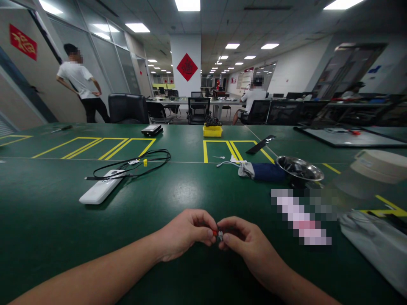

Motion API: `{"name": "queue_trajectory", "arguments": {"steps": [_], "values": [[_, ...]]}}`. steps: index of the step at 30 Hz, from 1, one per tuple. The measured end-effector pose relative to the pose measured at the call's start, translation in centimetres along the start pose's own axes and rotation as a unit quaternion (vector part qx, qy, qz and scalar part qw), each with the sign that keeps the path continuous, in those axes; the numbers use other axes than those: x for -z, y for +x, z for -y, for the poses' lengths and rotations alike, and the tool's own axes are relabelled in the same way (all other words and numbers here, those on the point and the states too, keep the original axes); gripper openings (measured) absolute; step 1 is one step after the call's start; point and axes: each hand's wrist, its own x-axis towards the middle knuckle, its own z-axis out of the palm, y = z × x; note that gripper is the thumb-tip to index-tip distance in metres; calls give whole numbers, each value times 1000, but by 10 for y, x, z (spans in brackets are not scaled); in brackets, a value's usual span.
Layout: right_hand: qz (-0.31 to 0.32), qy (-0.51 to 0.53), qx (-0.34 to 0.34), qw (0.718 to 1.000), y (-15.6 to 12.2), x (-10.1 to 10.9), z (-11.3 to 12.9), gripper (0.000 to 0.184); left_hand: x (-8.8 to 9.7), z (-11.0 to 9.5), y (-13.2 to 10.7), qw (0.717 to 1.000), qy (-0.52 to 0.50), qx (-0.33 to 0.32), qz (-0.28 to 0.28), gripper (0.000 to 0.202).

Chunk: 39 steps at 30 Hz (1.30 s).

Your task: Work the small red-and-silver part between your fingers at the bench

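Low over the green table, my left hand [187, 233] pinches a tiny orange-red piece [215, 233] between thumb and fingertips. Facing it, my right hand [246, 243] has its thumb and fingers closed round a small silvery or clear piece [220, 235]. The two pieces meet or nearly touch between my fingertips; whether they are joined I cannot tell. My fingers cover much of both, and they are too small to name more exactly.
Left of my hands lie a white power bank [103, 188] and a looped black cable [165, 159]. On the right are a blue pouch [269, 172], a metal bowl [300, 167], a lidded translucent container [356, 182] and a grey cloth bag [375, 241]. A yellow box [212, 132] stands farther back.
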Motion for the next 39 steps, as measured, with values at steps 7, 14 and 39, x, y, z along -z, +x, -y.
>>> {"name": "queue_trajectory", "arguments": {"steps": [7,14,39], "values": [[5,-2,-3,1000,0,0,3,20,0,-1,0,1000,1,4,1,17],[-8,19,-8,1000,0,-1,3,25,0,-1,0,1000,2,2,3,16],[10,54,6,998,1,-1,-1,11,-1,-1,-1,1000,21,-5,18,14]]}}
